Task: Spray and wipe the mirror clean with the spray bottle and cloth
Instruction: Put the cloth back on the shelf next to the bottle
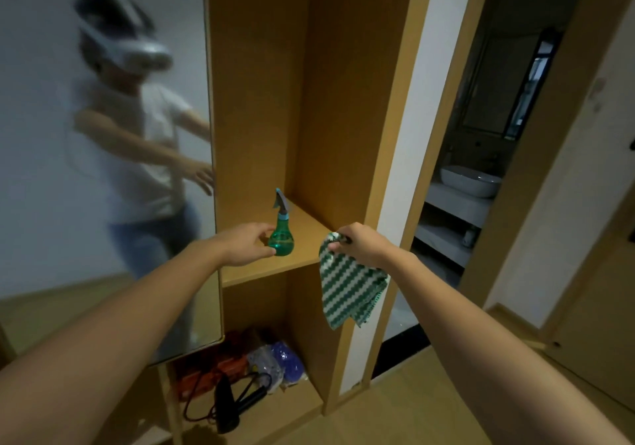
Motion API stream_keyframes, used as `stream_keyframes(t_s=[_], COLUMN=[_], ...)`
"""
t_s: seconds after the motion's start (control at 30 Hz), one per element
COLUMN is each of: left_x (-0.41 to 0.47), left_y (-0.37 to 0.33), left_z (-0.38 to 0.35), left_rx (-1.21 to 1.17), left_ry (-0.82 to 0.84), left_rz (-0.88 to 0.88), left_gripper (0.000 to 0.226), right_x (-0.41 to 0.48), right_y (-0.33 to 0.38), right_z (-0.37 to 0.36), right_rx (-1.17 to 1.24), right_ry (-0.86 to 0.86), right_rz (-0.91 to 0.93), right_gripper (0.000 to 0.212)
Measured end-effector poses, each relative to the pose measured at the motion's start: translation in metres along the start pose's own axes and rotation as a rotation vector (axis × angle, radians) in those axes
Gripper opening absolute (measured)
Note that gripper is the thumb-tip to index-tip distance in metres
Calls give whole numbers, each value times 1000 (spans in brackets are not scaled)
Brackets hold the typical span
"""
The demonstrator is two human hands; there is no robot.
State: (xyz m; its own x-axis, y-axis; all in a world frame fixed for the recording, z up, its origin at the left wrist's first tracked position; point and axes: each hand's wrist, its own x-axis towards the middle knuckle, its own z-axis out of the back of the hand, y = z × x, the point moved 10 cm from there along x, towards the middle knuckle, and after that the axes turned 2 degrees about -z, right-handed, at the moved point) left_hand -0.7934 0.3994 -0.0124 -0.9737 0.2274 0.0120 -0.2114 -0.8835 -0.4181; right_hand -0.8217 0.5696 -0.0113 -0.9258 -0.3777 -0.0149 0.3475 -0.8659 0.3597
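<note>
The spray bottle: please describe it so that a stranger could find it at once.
Right of the mirror stands a wooden shelf unit. On its middle shelf stands the spray bottle, upright, at the left hand. It alone is green, pear-shaped, with a blue trigger head.

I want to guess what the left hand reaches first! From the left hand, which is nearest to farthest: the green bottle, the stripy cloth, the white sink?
1. Green plastic spray bottle, on the wooden shelf, at the left hand.
2. Green-and-white striped cloth, hanging from the right hand.
3. White round sink, far right, in the next room.
</note>
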Motion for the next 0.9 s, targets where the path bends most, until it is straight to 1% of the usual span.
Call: stream_keyframes(t_s=[0.27, 0.4, 0.63, 0.7, 0.8, 0.9], left_x=[97, 141, 199, 213, 232, 250], left_y=[34, 65, 114, 124, 143, 162], left_z=[-4, -13, -28, -32, -38, -44], left_rx=[-34, -104, -71, -76, -82, -100], left_ry=[1, 41, 73, 75, 76, 66], left_rz=[39, 110, 247, 281, 344, 418], left_gripper=[59, 58, 60, 59, 59, 61], right_x=[87, 134, 215, 239, 275, 310], right_y=[-51, -67, -95, -103, -117, -129], right_z=[17, 20, 6, 0, -4, 1], right_rx=[82, 109, 148, 151, 165, 84], right_ry=[2, -2, 28, 56, 88, 57], right_rz=[-6, -11, 25, 40, 39, 74], right_gripper=[35, 35, 32, 28, 16, 31])
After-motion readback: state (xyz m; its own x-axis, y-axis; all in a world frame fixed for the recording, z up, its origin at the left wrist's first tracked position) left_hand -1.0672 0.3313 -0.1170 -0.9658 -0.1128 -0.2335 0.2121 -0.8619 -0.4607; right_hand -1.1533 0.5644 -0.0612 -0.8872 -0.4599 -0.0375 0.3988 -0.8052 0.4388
